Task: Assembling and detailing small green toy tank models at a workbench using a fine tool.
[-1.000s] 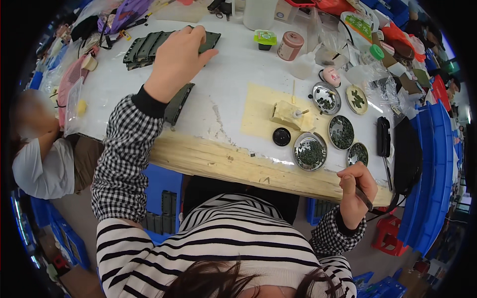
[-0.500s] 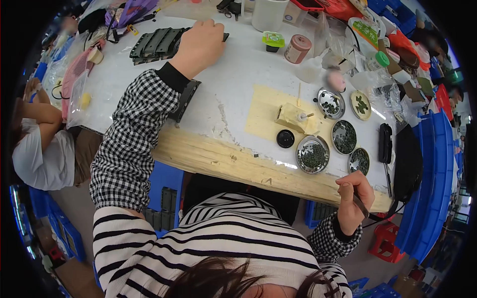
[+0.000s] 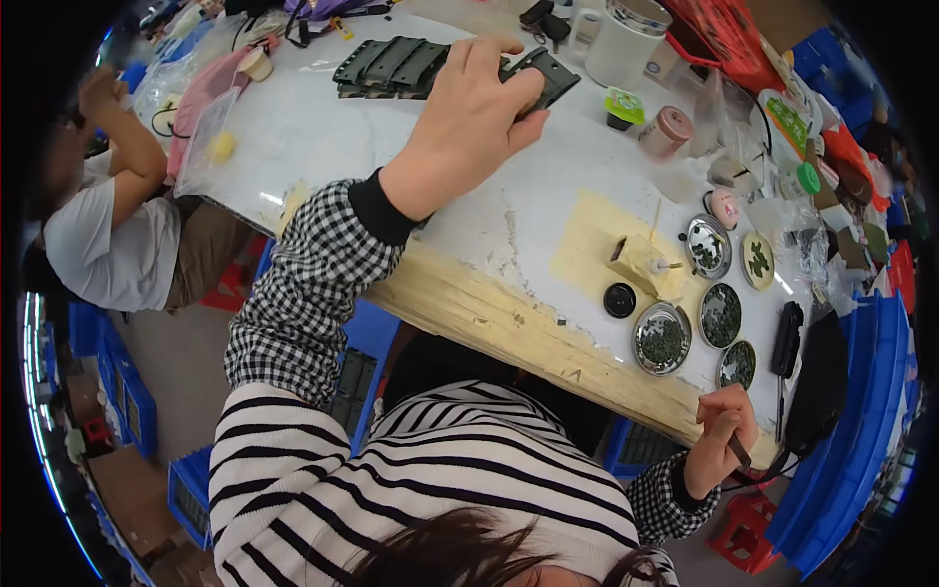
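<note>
Table: white top, worn wood front edge; wearer's body close up to it, likely so both arms reach.
Blue bins: tall, off table's right end; probably there to save tabletop.
Ridged panels: dark green, far side of table, left of the jug; packed edge to edge, likely to save room. Rightmost panel sits askew.
Left hand: over right part of the ridged panels; fingers half bent, thumb spread away from them. Whether it grips a panel: cannot tell, hand hides contact.
Right hand: by near right table edge, fingers curled closed around thin tool; looks parked low, clear of the dishes.
Yellow sheet: flat, right-middle of table; probably guards the top.
White jug: far edge, maybe set back out of the way.
Yellow block: on yellow sheet, pale rod poking out its right side; perhaps a holder for it.
Silver dishes: four, clustered ahead of right hand, likely for easy reach.
Cream dish: beside farthest silver dish.
Black disc: just left of nearest silver dish; purpose unclear.
Thin tool: dark, slants out of right fist.
Green bits: loose in dishes, presumably so they don't scatter.
</note>
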A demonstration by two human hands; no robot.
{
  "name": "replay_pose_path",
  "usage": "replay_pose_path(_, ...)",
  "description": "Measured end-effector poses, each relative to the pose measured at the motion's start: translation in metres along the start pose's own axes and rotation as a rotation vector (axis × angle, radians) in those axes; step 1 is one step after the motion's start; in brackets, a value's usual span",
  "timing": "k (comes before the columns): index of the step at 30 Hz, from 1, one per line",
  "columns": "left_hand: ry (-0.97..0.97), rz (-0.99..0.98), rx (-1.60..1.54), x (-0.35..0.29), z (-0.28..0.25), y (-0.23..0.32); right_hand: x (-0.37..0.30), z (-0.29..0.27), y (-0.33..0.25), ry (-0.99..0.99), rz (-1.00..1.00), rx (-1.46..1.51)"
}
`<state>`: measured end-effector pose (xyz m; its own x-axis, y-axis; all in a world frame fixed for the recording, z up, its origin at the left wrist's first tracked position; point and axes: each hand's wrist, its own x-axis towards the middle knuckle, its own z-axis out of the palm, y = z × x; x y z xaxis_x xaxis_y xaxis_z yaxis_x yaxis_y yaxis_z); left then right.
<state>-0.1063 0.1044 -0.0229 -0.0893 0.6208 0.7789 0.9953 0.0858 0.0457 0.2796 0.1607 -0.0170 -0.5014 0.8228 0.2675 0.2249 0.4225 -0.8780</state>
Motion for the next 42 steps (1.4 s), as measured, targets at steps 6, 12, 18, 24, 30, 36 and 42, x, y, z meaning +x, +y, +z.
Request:
replay_pose_path(6, -0.050, -0.873, -1.472, -0.064, -0.073, 0.046, 0.007, 0.014, -0.003, 0.082, 0.022, 0.121)
replay_pose_path(12, -0.214, -1.195, -2.046, -0.079, -0.073, 0.073, 0.014, 0.014, -0.007, 0.032, -0.067, 0.001)
replay_pose_path(18, 0.005, -1.244, -2.198, -0.073, -0.056, 0.082, 0.017, 0.015, -0.019, -0.062, -0.081, -0.120)
replay_pose_path(24, -0.025, -1.416, -1.936, -0.067, -0.054, 0.097, 0.026, 0.026, -0.001, -0.069, -0.041, -0.142)
replay_pose_path(30, -0.086, -1.364, -1.899, -0.082, -0.056, 0.097, 0.035, 0.035, 0.024, -0.034, -0.096, -0.241)
replay_pose_path(36, -0.106, -1.407, -1.894, -0.077, -0.051, 0.105, 0.039, 0.040, 0.030, -0.038, -0.172, -0.341)
replay_pose_path(42, -0.221, -1.364, -1.685, -0.065, -0.050, 0.118, 0.040, 0.039, 0.031, -0.050, -0.217, -0.374)
